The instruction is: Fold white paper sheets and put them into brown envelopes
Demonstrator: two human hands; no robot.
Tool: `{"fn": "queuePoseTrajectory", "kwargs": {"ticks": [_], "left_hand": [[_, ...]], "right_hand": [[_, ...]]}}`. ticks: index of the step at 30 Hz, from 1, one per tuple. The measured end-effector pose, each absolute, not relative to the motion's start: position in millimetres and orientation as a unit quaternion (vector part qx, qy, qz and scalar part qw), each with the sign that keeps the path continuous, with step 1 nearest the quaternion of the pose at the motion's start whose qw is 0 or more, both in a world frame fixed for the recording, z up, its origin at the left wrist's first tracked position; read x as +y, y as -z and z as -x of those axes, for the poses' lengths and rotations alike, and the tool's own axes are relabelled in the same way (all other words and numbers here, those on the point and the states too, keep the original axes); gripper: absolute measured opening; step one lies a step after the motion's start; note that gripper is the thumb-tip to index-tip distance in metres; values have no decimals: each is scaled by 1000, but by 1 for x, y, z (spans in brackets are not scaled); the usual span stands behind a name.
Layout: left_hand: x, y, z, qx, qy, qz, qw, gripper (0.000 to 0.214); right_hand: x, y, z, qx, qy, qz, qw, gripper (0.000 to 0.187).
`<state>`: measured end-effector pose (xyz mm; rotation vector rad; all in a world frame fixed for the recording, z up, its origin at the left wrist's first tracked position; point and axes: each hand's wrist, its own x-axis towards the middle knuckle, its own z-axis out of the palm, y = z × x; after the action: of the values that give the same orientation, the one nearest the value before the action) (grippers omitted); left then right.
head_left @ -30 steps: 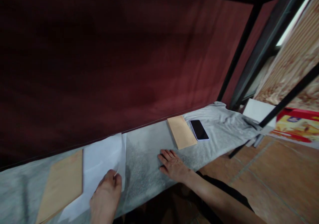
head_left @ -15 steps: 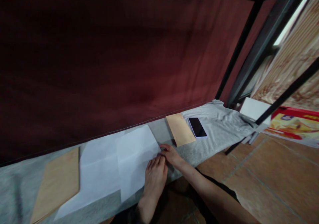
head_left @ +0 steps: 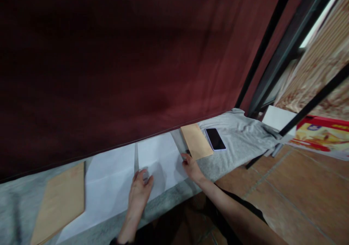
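Two white sheets of paper with fold creases lie flat side by side on a grey cloth. My right hand (head_left: 191, 168) has its fingers closed at the right edge of the right-hand sheet (head_left: 156, 148). Over the lower left part of that same sheet is my left hand (head_left: 140, 191), thumb and fingers apart, holding nothing I can see. The left-hand sheet (head_left: 109, 183) reaches under a brown paper stack or envelope (head_left: 63, 197). Just beyond my right hand lies a smaller tan envelope-like piece (head_left: 196, 140).
A phone (head_left: 216, 139) lies right of the tan piece on the grey cloth (head_left: 240, 136). Dark red fabric (head_left: 122, 74) hangs along the back. Black metal bars (head_left: 261, 52) rise at the right. A red and yellow printed box (head_left: 321, 134) stands near the tiled floor (head_left: 305, 187).
The right-hand sheet has shifted right, leaving a narrow gap between the sheets. My left hand has moved left, away from my right hand, and its fingers have spread. My right hand moved slightly right.
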<state>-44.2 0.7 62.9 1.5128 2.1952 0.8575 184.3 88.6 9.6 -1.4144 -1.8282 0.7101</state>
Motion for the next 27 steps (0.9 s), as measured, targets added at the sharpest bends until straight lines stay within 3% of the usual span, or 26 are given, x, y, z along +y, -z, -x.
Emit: {"fn": "queuePoseTrajectory", "kwargs": {"ticks": [5,10,16,22,27], "left_hand": [[-1,-59,41,794,-262,-526,157,54],[-5,-60,29,805,-143,-575,27,47],[7,-59,12,750,-157,-642,-25,50],[25,-40,7,736,-88,-671,-18,53],[31,-35,16,727,-51,-685,-12,54]], "right_hand": [[71,-30,-187,-707,-246,591,300,49],[48,-58,-188,-794,-102,566,196,44],[41,-52,-161,-856,-101,460,214,49],[34,-31,-145,-856,-110,475,172,53],[26,-26,-141,-850,-97,482,192,54]]}}
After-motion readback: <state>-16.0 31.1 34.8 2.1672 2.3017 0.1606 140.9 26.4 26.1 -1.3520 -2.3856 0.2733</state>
